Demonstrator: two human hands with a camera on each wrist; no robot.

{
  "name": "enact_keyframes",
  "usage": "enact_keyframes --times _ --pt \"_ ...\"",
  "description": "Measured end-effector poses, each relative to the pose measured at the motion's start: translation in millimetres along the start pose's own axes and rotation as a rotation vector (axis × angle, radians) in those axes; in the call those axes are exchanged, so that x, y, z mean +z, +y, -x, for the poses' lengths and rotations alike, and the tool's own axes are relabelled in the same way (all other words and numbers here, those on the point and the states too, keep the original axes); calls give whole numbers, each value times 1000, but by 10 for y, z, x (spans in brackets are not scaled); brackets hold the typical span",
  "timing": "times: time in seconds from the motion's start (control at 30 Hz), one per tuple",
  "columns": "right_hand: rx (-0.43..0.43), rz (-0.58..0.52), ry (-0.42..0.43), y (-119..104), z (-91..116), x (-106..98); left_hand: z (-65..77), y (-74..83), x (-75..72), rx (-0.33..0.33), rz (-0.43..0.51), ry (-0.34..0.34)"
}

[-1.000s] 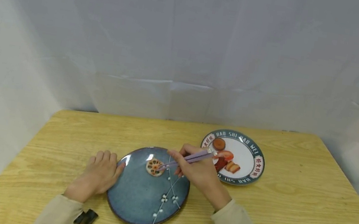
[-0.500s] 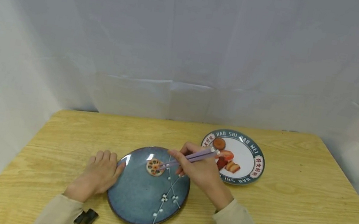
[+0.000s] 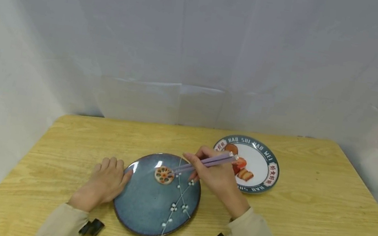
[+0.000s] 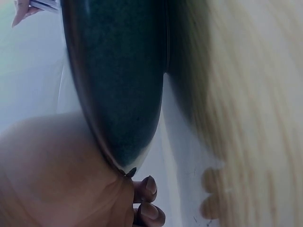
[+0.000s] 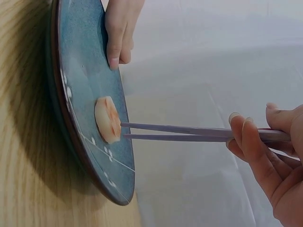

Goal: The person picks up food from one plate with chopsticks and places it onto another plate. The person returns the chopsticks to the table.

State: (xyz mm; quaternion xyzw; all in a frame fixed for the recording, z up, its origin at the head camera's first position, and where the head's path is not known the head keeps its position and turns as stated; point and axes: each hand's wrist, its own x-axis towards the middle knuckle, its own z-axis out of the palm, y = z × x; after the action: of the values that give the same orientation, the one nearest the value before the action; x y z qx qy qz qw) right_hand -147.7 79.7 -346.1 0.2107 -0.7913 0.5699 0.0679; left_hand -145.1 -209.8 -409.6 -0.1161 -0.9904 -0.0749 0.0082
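My right hand (image 3: 218, 176) holds a pair of light purple chopsticks (image 5: 199, 135) above the blue plate (image 3: 147, 214). Their two tips stand slightly apart, right at the edge of a lotus root slice (image 3: 164, 175) lying on the plate's far half. In the right wrist view the slice (image 5: 108, 119) looks thick and pale with orange-brown marks. My left hand (image 3: 104, 181) holds the plate's left rim, its thumb over the edge. The left wrist view shows its curled fingertips (image 4: 149, 187) just outside the rim. White blossom branches decorate the plate's right side.
Behind my right hand stands a white plate with a dark green lettered rim (image 3: 272, 174). On it lie a brown round slice (image 3: 231, 148), a reddish piece (image 3: 241, 162) and a striped brown piece (image 3: 245, 175). The wooden table (image 3: 314, 220) meets a white cloth backdrop.
My right hand has drawn slightly right and away, carrying the chopstick tips from the middle of the lotus root slice to its right edge. The slice stays on the plate; my left hand holds still.
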Motion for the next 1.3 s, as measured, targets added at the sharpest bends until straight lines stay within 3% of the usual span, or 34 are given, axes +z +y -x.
enact_keyframes --times 0.37,0.93,1.3 --pt "25 111 39 19 -41 -124 -10 -16 17 4 0 9" --pt "24 139 48 49 -54 -223 -7 -5 -14 -5 10 -10" --pt "14 164 98 60 -56 -281 -4 -1 -11 -6 5 -8"
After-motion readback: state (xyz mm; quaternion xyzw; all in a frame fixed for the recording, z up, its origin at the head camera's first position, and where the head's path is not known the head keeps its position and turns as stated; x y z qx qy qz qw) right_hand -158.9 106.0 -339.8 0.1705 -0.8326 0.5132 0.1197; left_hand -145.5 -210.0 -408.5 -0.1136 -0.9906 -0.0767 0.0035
